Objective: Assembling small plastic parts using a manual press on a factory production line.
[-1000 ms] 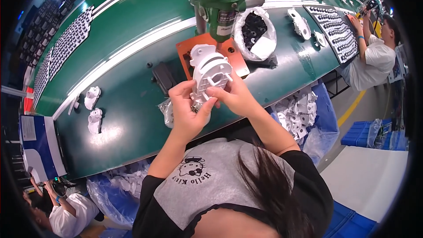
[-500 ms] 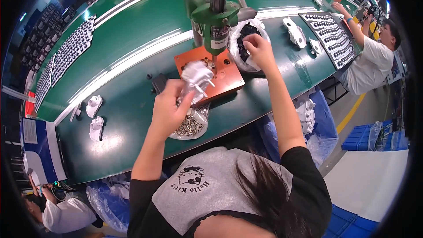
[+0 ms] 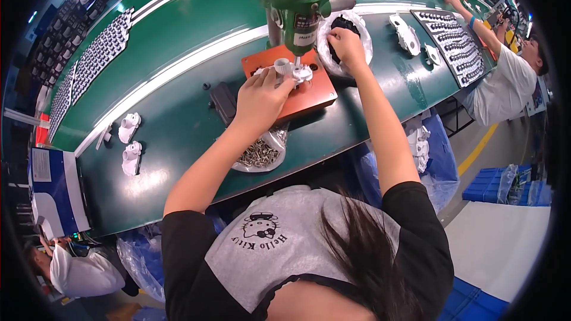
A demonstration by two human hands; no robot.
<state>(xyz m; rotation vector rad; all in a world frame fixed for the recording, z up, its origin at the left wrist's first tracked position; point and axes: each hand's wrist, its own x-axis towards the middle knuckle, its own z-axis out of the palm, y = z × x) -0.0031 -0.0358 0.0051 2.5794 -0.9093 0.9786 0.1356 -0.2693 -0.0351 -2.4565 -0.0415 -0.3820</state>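
Observation:
My left hand (image 3: pixel 262 98) grips a white plastic housing (image 3: pixel 303 75), which lies on the orange fixture block (image 3: pixel 315 96). Directly over the housing stands the spindle of a green drill-press-like machine (image 3: pixel 306 19). My right hand (image 3: pixel 347 46) is at the mouth of a white-lined round container (image 3: pixel 364 31) of black parts (image 3: pixel 345 22), its fingertips pinched together. What those fingertips hold, if anything, is hidden. Below my left forearm rests a clear bag of small metal screws (image 3: pixel 260 153). A dark grey box-shaped piece (image 3: pixel 223 102) sits left of the fixture.
White housings (image 3: pixel 131 158) stand on the green bench at left, and another white part (image 3: pixel 405 34) at right. Trays of black parts (image 3: pixel 451 47) lie along the bench. Blue-lined bins (image 3: pixel 437 160) hang below the front edge. A co-worker (image 3: pixel 505 83) reaches over the bench at right.
My left hand has brought the white housing down onto the orange block, under the spindle. My right hand has shifted slightly and stays at the container of black parts.

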